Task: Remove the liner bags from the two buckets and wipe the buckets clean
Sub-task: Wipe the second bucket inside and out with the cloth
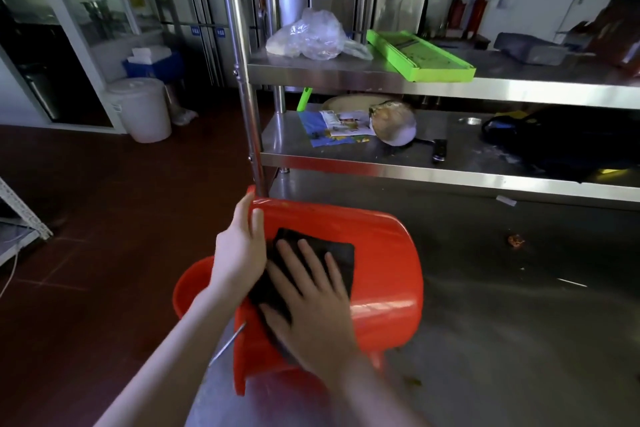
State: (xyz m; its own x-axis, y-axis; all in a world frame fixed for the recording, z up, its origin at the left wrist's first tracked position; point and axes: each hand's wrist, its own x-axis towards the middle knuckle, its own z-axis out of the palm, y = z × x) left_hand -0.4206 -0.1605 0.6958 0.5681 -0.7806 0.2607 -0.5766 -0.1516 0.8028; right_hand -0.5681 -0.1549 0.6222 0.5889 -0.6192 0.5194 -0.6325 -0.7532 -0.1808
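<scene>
Pressing the dark square cloth [334, 250] with your flat, straight-fingered right hand [311, 305] onto the red plastic bucket [384, 253] lying sideways on the steel counter [519, 340], axis nine to three o'clock, you have bare wall toward three o'clock while your left hand [239, 250] curls round the nine-o'clock rim.

red bucket [381, 253]: on its side on steel table [502, 322]
left grip [242, 246]: holds bucket's upper-left edge
right grip [311, 305]: flat, fingers spread, presses dark cloth [339, 253] against bucket wall
second red bucket [188, 288]: lower left, partly behind left forearm
</scene>
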